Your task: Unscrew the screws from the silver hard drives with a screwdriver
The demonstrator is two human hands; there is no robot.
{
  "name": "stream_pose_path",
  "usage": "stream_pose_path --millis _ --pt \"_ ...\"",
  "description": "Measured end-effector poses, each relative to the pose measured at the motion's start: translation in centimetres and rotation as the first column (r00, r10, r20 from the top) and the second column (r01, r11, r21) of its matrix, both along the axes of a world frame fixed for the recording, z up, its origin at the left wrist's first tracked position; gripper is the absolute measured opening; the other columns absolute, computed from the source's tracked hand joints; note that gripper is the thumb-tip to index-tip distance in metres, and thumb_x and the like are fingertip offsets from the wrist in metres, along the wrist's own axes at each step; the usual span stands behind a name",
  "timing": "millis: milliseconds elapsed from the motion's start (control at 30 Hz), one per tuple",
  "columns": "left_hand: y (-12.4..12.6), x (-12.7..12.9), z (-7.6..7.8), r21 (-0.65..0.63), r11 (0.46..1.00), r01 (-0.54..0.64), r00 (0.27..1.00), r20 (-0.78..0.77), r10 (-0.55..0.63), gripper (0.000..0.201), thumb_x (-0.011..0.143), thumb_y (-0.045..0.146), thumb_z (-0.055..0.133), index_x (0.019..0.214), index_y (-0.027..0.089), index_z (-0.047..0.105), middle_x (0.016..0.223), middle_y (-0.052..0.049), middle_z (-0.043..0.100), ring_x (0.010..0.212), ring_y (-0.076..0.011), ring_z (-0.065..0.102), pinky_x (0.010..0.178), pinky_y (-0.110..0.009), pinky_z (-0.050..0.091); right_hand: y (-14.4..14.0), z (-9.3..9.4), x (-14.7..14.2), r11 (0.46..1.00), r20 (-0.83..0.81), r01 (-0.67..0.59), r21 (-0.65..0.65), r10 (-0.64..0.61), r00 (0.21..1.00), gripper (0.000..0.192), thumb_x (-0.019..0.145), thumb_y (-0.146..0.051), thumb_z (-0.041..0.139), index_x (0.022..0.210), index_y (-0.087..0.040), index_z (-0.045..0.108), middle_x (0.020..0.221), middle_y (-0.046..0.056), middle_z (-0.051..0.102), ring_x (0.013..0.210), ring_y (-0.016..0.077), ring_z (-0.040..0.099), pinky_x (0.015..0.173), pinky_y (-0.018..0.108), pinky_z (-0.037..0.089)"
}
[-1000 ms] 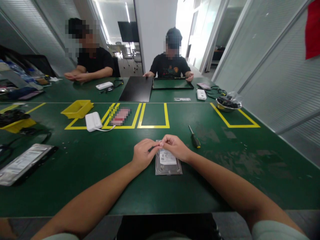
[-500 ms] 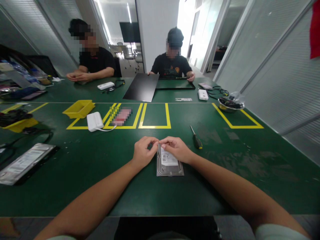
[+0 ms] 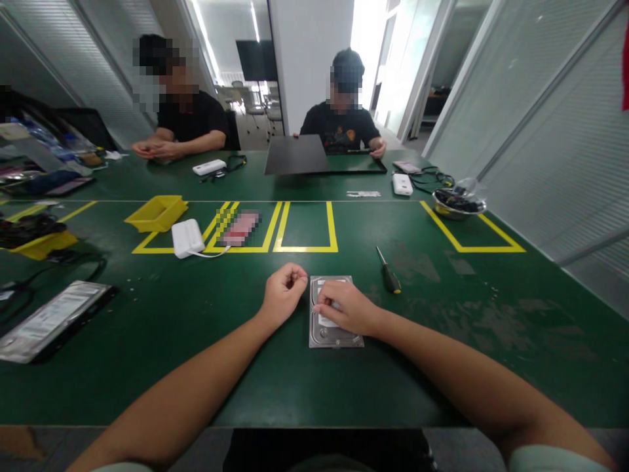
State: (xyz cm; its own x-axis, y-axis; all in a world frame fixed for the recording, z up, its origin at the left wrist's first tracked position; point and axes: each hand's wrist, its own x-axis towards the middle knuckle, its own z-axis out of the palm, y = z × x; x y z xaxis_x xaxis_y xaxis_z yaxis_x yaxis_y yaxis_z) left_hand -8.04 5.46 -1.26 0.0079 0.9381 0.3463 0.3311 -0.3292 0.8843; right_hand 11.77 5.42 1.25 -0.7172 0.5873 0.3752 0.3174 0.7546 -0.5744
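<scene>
Drive: hard disk drive (image 3: 336, 331) lies flat, label side up, on the green bench (image 3: 442, 367), lower centre of the frame, long axis running away from the wearer.
Right hand: right hand (image 3: 346, 307) rests on top of the drive, covering most of the white label; fingertips pinched together near the drive's left edge. Grip closed to a fine pinch; whether anything small sits between the fingertips cannot be told.
Left hand: left hand (image 3: 284, 294) just left of the drive's far corner, apart from it, curled into a loose fist with thumb against forefinger. Grip closed; contents hidden, could be a small part such as a screw, not visible.
Tool: screwdriver (image 3: 389, 271) lies on the bench to the right of the drive, near but untouched, handle towards the wearer.
Step (judgement): fine finger work at the drive's left edge, likely handling a small fastener by hand; tool stage not in hand.
Next move (judgement): calls for a steady pinch and keeping the drive from sliding; the screwdriver is within easy reach of the right hand.
Surroundings: white power bank (image 3: 187, 238) with cable and yellow bin (image 3: 156, 213) upper left of the drive; metal bowl (image 3: 458, 204) at right; two people seated at the far side.
</scene>
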Motion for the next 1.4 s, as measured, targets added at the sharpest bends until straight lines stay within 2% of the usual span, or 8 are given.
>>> stream_pose_path --millis 267,500,667,767,933,1000,1100,1400 --pt "0.3 -0.2 0.0 -0.024 0.999 0.044 0.999 0.027 -0.043 0.007 0.084 0.025 0.059 0.083 0.018 0.059 0.066 0.003 0.053 0.058 -0.0111 0.049 0.056 -0.023 0.039 -0.4 -0.3 -0.1 0.954 0.185 -0.064 0.294 0.009 0.983 0.028 0.097 -0.032 0.043 0.082 -0.017 0.061 0.082 0.008 0.059 0.078 0.0193 0.048 0.073 0.034 0.038" --pt "0.8 -0.5 0.2 -0.072 0.989 0.127 0.991 -0.040 -0.130 0.015 0.090 0.031 0.058 0.089 0.016 0.061 0.076 0.000 0.060 0.068 -0.0130 0.055 0.064 -0.025 0.045 -0.4 -0.5 -0.2 0.916 0.282 -0.076 0.393 -0.041 0.959 0.032 0.098 -0.033 0.042 0.082 -0.016 0.064 0.084 0.008 0.059 0.079 0.0196 0.049 0.075 0.035 0.038" --pt "0.8 -0.6 0.6 -0.101 0.980 0.172 0.981 -0.069 -0.179 0.017 0.090 0.033 0.058 0.086 0.016 0.059 0.074 0.001 0.058 0.067 -0.0128 0.053 0.064 -0.025 0.044 -0.7 -0.1 -0.2 0.914 0.312 -0.018 0.404 -0.120 0.942 0.032 0.097 -0.034 0.042 0.087 -0.015 0.065 0.090 0.011 0.061 0.085 0.0225 0.051 0.080 0.038 0.039" --pt "0.8 -0.8 0.7 -0.111 0.976 0.187 0.978 -0.069 -0.195 0.017 0.090 0.032 0.058 0.085 0.016 0.059 0.072 0.001 0.056 0.066 -0.0123 0.052 0.062 -0.024 0.043 -1.0 0.3 -0.2 0.918 0.314 0.082 0.388 -0.215 0.925 0.032 0.095 -0.036 0.045 0.102 -0.013 0.066 0.104 0.014 0.063 0.099 0.0264 0.053 0.089 0.042 0.040" --pt "0.9 -1.1 0.5 -0.129 0.969 0.210 0.972 -0.079 -0.221 0.014 0.088 0.029 0.058 0.084 0.016 0.060 0.070 0.001 0.056 0.063 -0.0115 0.051 0.059 -0.023 0.042 -1.2 -0.1 -0.2 0.895 0.320 0.261 0.361 -0.382 0.867 0.055 0.093 -0.044 0.047 0.130 -0.004 0.056 0.136 0.026 0.051 0.130 0.0399 0.039 0.107 0.055 0.030" --pt "1.0 -1.2 0.5 -0.132 0.968 0.213 0.970 -0.092 -0.226 0.014 0.088 0.028 0.059 0.084 0.015 0.062 0.070 0.001 0.057 0.063 -0.0117 0.052 0.059 -0.023 0.042 -1.2 -0.3 -0.3 0.893 0.334 0.290 0.346 -0.406 0.851 0.060 0.094 -0.046 0.046 0.134 -0.003 0.053 0.139 0.027 0.050 0.131 0.0413 0.039 0.109 0.058 0.027" --pt "1.1 -1.3 0.6 -0.133 0.967 0.217 0.965 -0.120 -0.233 0.015 0.088 0.029 0.059 0.086 0.015 0.063 0.070 0.001 0.058 0.064 -0.0120 0.053 0.059 -0.023 0.042 -1.0 -0.6 -0.3 0.901 0.356 0.289 0.322 -0.398 0.845 0.061 0.094 -0.047 0.044 0.138 -0.005 0.051 0.138 0.026 0.052 0.128 0.0384 0.044 0.108 0.057 0.029" --pt "1.6 -1.6 0.7 -0.121 0.958 0.261 0.933 -0.224 -0.282 0.016 0.091 0.030 0.057 0.089 0.016 0.065 0.077 -0.001 0.063 0.070 -0.0139 0.057 0.064 -0.024 0.044 -0.9 -0.3 -0.5 0.919 0.359 0.272 0.285 -0.366 0.859 0.057 0.093 -0.045 0.047 0.134 -0.005 0.053 0.132 0.024 0.056 0.122 0.0364 0.048 0.104 0.054 0.034"
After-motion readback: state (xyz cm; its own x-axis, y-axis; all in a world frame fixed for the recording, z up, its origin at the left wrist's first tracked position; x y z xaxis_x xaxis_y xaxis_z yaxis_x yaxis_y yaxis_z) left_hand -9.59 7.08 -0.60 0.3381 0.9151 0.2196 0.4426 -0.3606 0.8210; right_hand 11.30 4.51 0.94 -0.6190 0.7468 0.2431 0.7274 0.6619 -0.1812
